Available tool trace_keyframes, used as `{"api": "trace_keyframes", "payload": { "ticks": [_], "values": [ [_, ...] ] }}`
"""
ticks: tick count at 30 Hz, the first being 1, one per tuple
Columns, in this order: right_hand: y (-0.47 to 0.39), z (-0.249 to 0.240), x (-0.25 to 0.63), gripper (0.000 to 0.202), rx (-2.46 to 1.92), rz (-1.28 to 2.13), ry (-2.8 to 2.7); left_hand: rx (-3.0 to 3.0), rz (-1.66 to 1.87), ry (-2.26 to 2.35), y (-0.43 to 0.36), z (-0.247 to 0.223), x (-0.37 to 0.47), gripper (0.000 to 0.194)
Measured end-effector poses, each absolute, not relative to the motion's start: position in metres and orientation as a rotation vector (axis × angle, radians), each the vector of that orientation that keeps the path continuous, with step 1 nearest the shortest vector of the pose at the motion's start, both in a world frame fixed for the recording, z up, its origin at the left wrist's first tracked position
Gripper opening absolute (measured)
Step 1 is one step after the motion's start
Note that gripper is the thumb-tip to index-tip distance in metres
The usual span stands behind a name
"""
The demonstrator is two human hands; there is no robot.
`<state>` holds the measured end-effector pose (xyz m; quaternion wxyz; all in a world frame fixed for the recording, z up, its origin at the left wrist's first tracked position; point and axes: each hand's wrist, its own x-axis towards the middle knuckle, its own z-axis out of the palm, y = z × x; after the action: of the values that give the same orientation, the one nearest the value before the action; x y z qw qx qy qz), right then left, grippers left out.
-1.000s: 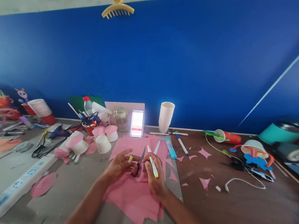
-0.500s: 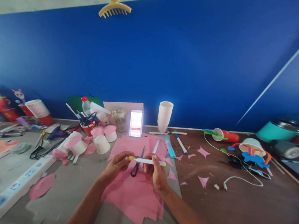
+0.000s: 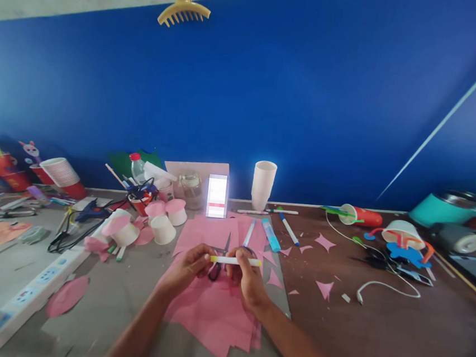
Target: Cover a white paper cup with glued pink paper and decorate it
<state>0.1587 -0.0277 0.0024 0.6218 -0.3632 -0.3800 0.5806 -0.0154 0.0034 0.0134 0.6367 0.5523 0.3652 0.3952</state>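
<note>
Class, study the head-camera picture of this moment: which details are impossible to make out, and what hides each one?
All in the head view, now:
- Marker: its left tip is covered by fingers of the left hand.
- Scissors: partly hidden behind the marker and right hand.
- Bright screen: content blurred into blocks.
- Dark phone: cut off by the right edge.

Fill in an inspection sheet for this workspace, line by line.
Surface: grey tabletop beside brown tabletop; pink paper lies on the grey.
Work items: white marker with yellow ends; scissors on the pink paper.
Clutter: pink scraps, white cups, loose pens.
Hands: left hand and right hand both hold the marker.
Cables: black cord near power strip; white cable on the brown tabletop.
Surroundings: blue panel behind, yellow claw clip at its top edge.
</note>
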Motion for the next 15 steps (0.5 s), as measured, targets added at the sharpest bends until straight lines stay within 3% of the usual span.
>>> {"api": "trace_keyframes", "payload": {
  "ticks": [15],
  "values": [
    [-0.032,0.003,0.146,0.052,-0.971,1.248,-0.77,1.523,0.933,0.992,-0.006,0.017,0.002,0.031]
  ]
}}
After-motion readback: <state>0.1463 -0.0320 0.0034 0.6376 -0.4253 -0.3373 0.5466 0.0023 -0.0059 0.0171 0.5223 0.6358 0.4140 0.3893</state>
